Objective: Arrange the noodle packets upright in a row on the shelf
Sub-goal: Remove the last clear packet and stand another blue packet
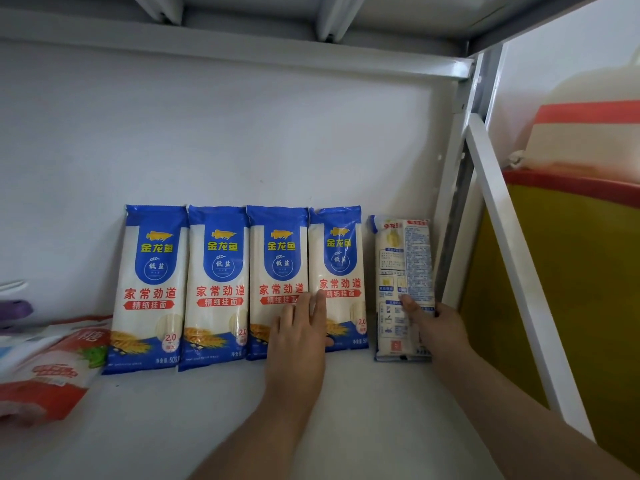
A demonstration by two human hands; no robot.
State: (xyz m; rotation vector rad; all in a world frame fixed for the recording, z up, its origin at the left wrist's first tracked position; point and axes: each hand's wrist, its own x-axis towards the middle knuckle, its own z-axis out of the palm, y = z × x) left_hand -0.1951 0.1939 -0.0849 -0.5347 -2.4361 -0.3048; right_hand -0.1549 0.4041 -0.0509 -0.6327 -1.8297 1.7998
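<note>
On the white shelf, four noodle packets stand upright against the back wall. The left hand presses straight fingers on the fourth; at three o'clock, the right hand grips a back-facing fifth packet.

Far left of the fingers, a red-and-white bag lying flat, purple object behind it at the frame edge; right of them, past the white upright, a yellow sack, red-banded white sack above.
</note>
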